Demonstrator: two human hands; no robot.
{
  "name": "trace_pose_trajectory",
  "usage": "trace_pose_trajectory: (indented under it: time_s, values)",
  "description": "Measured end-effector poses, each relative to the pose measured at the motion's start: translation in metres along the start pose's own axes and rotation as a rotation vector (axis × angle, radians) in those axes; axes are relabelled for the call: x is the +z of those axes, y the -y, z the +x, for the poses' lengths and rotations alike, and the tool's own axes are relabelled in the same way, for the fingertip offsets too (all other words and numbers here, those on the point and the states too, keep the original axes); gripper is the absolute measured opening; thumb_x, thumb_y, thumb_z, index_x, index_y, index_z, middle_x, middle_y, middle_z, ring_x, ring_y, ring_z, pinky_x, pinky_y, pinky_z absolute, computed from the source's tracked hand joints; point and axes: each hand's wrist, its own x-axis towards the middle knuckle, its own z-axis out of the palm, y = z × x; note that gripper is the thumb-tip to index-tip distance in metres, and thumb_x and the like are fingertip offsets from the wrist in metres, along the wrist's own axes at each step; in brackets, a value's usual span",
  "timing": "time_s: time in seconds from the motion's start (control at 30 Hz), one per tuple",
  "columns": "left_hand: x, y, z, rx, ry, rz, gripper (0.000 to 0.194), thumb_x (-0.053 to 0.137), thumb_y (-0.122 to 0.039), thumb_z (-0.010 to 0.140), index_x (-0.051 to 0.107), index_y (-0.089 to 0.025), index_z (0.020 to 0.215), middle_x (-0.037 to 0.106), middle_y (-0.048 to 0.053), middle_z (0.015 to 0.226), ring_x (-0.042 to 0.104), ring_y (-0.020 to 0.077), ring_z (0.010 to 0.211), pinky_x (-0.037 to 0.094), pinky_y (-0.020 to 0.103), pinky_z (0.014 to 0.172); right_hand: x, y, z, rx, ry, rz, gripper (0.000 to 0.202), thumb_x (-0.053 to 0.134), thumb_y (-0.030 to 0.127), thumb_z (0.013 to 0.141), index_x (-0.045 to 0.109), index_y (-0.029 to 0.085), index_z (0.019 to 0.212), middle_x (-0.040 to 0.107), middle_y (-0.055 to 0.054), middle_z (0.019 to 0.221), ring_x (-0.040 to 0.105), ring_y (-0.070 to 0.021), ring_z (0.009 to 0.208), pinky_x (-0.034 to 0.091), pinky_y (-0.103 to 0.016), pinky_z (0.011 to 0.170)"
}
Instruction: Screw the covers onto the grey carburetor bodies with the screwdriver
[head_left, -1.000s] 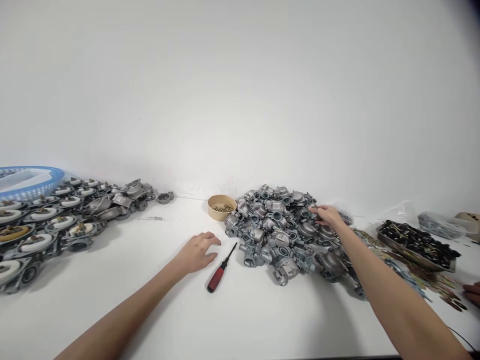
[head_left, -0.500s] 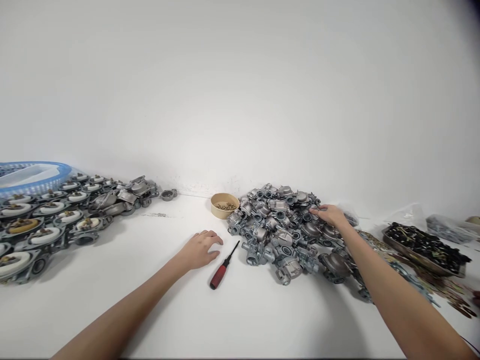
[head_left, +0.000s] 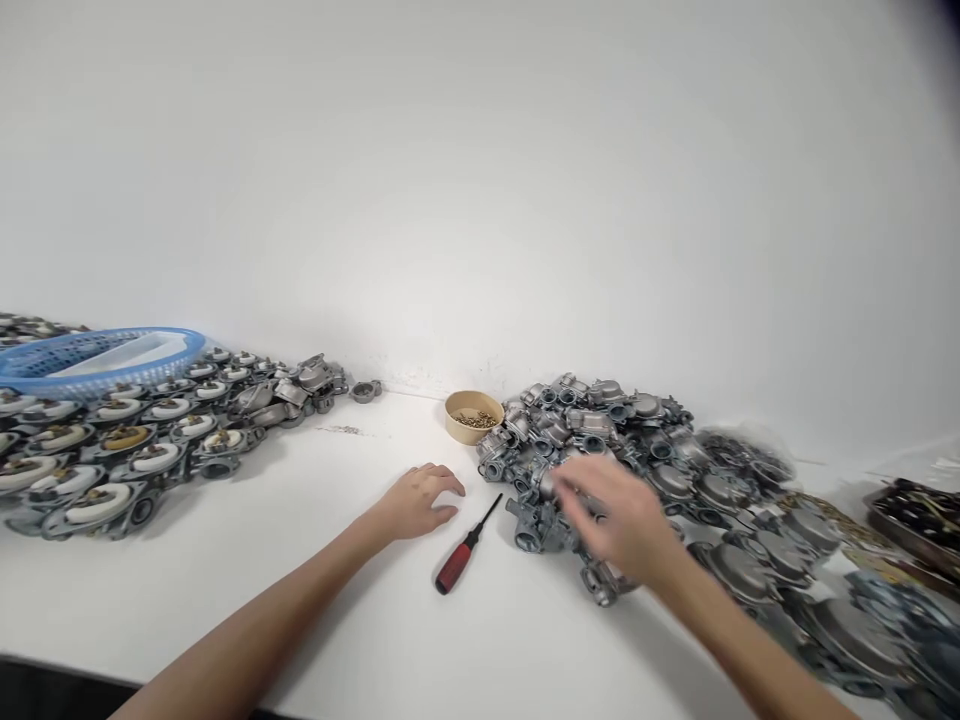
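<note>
My left hand [head_left: 424,502] rests on the white table, its fingers apart and nothing in them. Just to its right lies a screwdriver [head_left: 459,560] with a red and black handle, its tip pointing away from me. Over the front of a heap of grey metal carburetors [head_left: 592,425] is my right hand [head_left: 619,510], smeared by motion. Whether its fingers hold anything cannot be made out. A round tan tub [head_left: 474,425] with small brass-coloured screws stands against the heap's left side.
On the left, rows of carburetor bodies with white floats [head_left: 154,457] surround a blue plastic basket [head_left: 199,345]. Several grey metal covers [head_left: 315,375] are piled near the wall. At the far right sit a clear plastic bag [head_left: 750,452] and a tray of dark parts [head_left: 915,520].
My right hand has come from the far right side of the heap toward its front, nearer to me. My left hand stays by the screwdriver. The view has turned slightly left.
</note>
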Motion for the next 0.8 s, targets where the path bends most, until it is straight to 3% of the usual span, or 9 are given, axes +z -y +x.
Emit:
trace_pose_trajectory:
  time_s: [0.07,0.13,0.17,0.27,0.43,0.8]
  values:
    - [-0.001,0.001,0.001,0.005,-0.011,-0.004,0.024,0.067,-0.024,0.090,0.070,-0.027,0.113,0.072,0.004,0.119,0.065,0.0266,0.116,0.049,0.043,0.104,0.040,0.044,-0.018,-0.276,0.017,0.067,0.016,0.058,0.026,0.093,0.072,0.024,0.101,0.072,-0.005,0.090,0.065,-0.0195,0.082,0.055,-0.035,0.075]
    - [-0.001,0.002,0.003,0.007,-0.022,-0.005,0.021,0.065,-0.023,0.091,0.070,-0.027,0.111,0.073,0.004,0.117,0.065,0.0257,0.115,0.049,0.041,0.105,0.076,0.072,-0.034,-0.660,-0.120,0.062,0.017,0.056,0.020,0.090,0.068,0.017,0.102,0.061,-0.005,0.073,0.055,-0.0183,0.064,0.045,-0.033,0.058]
    - [-0.002,0.003,0.003,0.006,-0.028,-0.004,0.020,0.064,-0.023,0.092,0.071,-0.026,0.111,0.074,0.004,0.117,0.065,0.0253,0.115,0.049,0.041,0.105,0.091,0.080,-0.040,-0.728,-0.145,0.071,0.018,0.055,0.021,0.091,0.067,0.017,0.102,0.056,-0.002,0.068,0.050,-0.0174,0.059,0.042,-0.032,0.056]
    - [-0.003,0.006,0.005,-0.008,-0.044,0.002,0.020,0.061,-0.021,0.092,0.071,-0.025,0.109,0.074,0.004,0.116,0.066,0.0245,0.112,0.051,0.040,0.103,0.113,0.082,-0.048,-0.595,-0.007,0.150,0.019,0.055,0.025,0.093,0.064,0.021,0.110,0.058,0.000,0.072,0.050,-0.0165,0.059,0.043,-0.031,0.061]
    - [-0.008,0.019,0.007,-0.056,-0.071,0.022,0.019,0.060,-0.022,0.093,0.072,-0.025,0.108,0.075,0.005,0.115,0.067,0.0246,0.111,0.052,0.038,0.099,0.110,0.062,-0.047,-0.411,0.200,0.263,0.032,0.055,0.021,0.095,0.058,0.026,0.127,0.069,0.001,0.085,0.062,-0.0177,0.070,0.043,-0.031,0.072]
    - [-0.014,0.024,0.004,-0.162,-0.151,0.138,0.020,0.065,-0.021,0.089,0.075,-0.028,0.105,0.077,0.000,0.112,0.070,0.0207,0.107,0.053,0.031,0.096,0.109,0.058,-0.046,-0.447,0.209,0.286,0.026,0.049,0.020,0.097,0.065,0.026,0.116,0.066,-0.001,0.080,0.057,-0.0178,0.065,0.036,-0.030,0.065]
